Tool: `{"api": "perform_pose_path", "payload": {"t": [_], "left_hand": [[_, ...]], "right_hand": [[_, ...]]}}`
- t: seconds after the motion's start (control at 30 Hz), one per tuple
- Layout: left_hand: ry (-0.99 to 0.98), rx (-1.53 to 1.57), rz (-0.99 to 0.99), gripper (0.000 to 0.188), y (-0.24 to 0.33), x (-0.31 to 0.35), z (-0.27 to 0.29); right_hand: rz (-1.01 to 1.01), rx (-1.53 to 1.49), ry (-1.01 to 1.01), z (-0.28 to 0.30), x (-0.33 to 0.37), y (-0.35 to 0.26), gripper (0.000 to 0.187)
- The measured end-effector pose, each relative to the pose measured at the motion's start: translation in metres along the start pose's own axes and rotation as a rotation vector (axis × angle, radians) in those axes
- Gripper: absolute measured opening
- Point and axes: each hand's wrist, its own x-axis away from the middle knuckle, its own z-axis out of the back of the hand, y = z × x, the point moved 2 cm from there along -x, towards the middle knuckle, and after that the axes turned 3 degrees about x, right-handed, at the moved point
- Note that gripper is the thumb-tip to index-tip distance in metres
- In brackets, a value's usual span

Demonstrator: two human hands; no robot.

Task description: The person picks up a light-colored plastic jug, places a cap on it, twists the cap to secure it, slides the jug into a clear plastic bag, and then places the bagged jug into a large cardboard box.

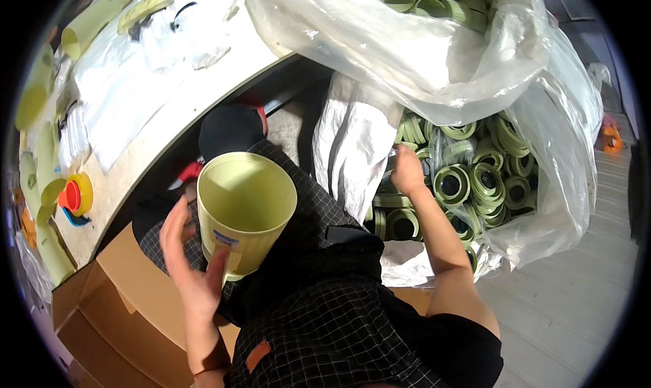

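Note:
A pale green, tapered plastic bin (pixel 261 252) stands over my lap, tilted a little, its open mouth upward and a small label on its side. Around its left side is my left hand (pixel 186 256), thumb by the label and fingers on the outer wall. My right hand (pixel 408 172) reaches into the left side of a sack (pixel 356 137) of green ring-shaped parts (pixel 485 181), several with dark centres. Its fingers are curled in among the rings and partly hidden, so what they hold cannot be made out.
Behind the sack, a large clear plastic bag (pixel 325 28) holds green cup-like parts (pixel 430 7). A light table (pixel 224 66) curves along the left with green pieces, plastic wrap and a yellow-and-red round object (pixel 78 192). An open cardboard box (pixel 129 320) sits at lower left.

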Motion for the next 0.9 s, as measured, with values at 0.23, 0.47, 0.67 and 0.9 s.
{"api": "perform_pose_path", "payload": {"t": [0.23, 0.47, 0.67, 0.9], "left_hand": [[0.038, 0.052, 0.226, 0.055, -0.038, 0.056, -0.005], [0.290, 0.412, 0.333, 0.065, -0.076, 0.068, 0.016], [0.293, 0.397, 0.347, 0.067, -0.068, 0.074, 0.016], [0.123, 0.605, 0.301, 0.038, -0.065, 0.071, 0.016]], "right_hand": [[0.191, 0.296, -0.365, 0.025, 0.013, -0.013, 0.045], [-0.033, -1.521, -0.211, 0.092, 0.015, -0.127, 0.045], [0.418, -0.592, 0.528, 0.040, 0.010, -0.233, 0.050], [0.372, -0.800, -0.105, 0.046, 0.018, -0.234, 0.053]]}}
